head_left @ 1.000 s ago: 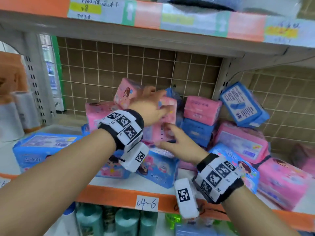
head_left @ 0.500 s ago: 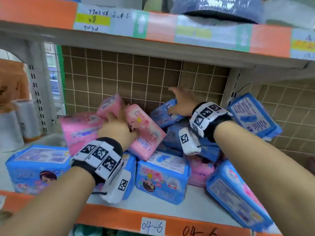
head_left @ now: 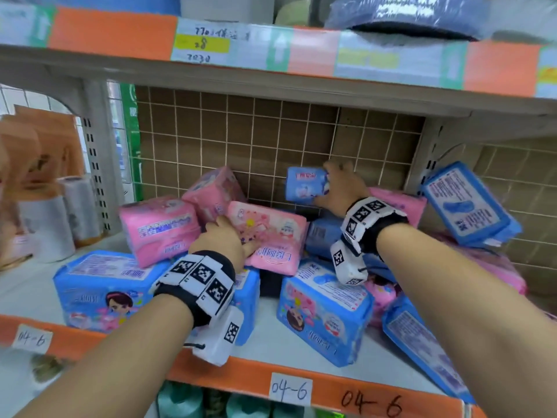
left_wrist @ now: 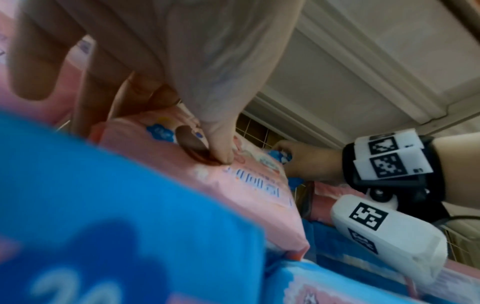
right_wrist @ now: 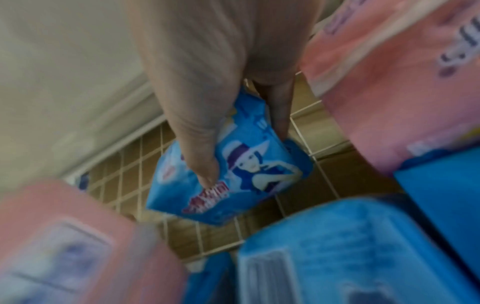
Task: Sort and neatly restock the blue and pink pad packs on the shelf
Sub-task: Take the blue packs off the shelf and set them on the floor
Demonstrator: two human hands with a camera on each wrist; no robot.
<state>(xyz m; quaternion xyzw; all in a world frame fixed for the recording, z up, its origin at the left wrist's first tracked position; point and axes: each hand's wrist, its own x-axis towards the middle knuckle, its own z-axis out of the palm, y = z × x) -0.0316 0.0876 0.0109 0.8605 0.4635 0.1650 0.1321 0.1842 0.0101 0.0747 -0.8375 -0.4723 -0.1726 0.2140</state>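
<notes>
A jumbled pile of blue and pink pad packs fills the shelf (head_left: 301, 351). My left hand (head_left: 229, 233) grips a pink pack (head_left: 271, 233) that lies flat on top of the pile's middle. In the left wrist view its thumb (left_wrist: 221, 152) presses the pink pack (left_wrist: 246, 185) and the fingers curl over the far edge. My right hand (head_left: 334, 188) holds a small blue pack (head_left: 304, 184) lifted against the back grid. The right wrist view shows the small blue pack (right_wrist: 241, 185) pinched between thumb (right_wrist: 202, 164) and fingers.
Two pink packs (head_left: 159, 227) lean at the left, with large blue packs (head_left: 102, 288) along the front. A tilted blue pack (head_left: 470, 203) stands at the right over more pink ones. Behind is a wire grid (head_left: 271, 140), above an upper shelf (head_left: 211, 73). Rolls (head_left: 48, 224) stand far left.
My right hand left the pink pack, reached to the back and lifted the small blue pack. My left hand carried the pink pack down onto the pile.
</notes>
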